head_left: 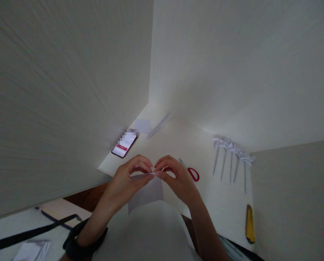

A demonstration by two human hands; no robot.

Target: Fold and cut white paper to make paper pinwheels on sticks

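Observation:
Between both hands hangs a white sheet of paper (148, 190), pinched at its upper edge. My left hand (134, 174) has thumb and fingers closed on that edge, wrist coming from the lower left with a black band on it. Close beside it, fingertips nearly meeting, my right hand (175, 175) pinches the same edge with thumb and forefinger. Just behind the right hand lies a pair of scissors (193, 174) with red handles, its blades partly covered by the fingers.
On the white table (175, 141) lie a phone (125, 143) with a lit screen, a paper piece (142, 126) and thin sticks (159, 125). Several sticks with folded paper tops (232, 148) line the right, above a yellow utility knife (249, 224). White walls (232, 65) enclose the table.

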